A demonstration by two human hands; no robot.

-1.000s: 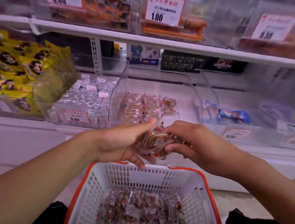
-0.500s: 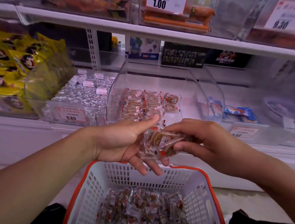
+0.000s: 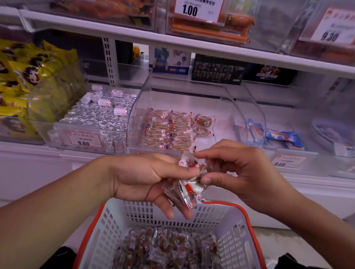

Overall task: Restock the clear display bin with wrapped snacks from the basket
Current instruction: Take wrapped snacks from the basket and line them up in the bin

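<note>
My left hand (image 3: 147, 178) holds a small bunch of wrapped snacks (image 3: 186, 188) in clear, red-marked wrappers, just above the far rim of the basket. My right hand (image 3: 241, 173) pinches the top of the same bunch with thumb and fingers. The white basket (image 3: 238, 241) with an orange rim sits below, holding a loose pile of the same snacks (image 3: 169, 256). Straight ahead on the shelf stands the clear display bin (image 3: 141, 101), with neat rows of brown snacks (image 3: 168, 129) along its left side and bare floor on its right.
A bin of silver-wrapped sweets (image 3: 97, 115) stands left of the display bin, and yellow bags (image 3: 17, 79) lie further left. A bin with blue packets (image 3: 282, 138) is on the right. An upper shelf (image 3: 179, 43) with price tags overhangs.
Both hands have risen slightly toward the shelf with the bunch. My right hand has shifted from cupping the bunch to pinching its top, and the snacks have turned more on edge.
</note>
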